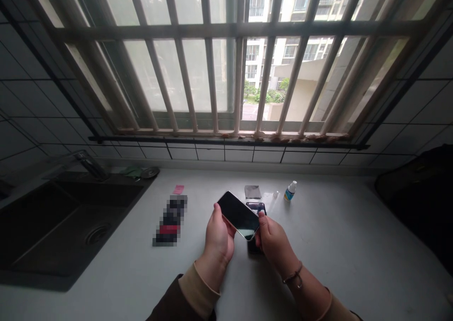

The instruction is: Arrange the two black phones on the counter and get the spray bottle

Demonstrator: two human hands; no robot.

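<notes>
A smartphone [238, 215] with a dark screen is held up above the counter, tilted. My left hand [217, 234] is closed on its left end, thumb along the edge. Around the lower right corner is my right hand [274, 238], also closed on the phone. Under and behind it lies a second dark, phone-like item [255, 249], partly hidden by the phone and my right hand. A grey square cloth or packet [253, 192] lies beyond. To its right are a small white cap [275, 194] and a white bottle with a blue label [290, 192].
A pink slip [179, 189] and a pixelated dark and red item [170, 221] lie on the white counter [318, 274] at left. Farther left is a dark sink [63, 217] with a faucet [92, 164]. A barred window stands behind; a dark bulky object [421, 198] is at right.
</notes>
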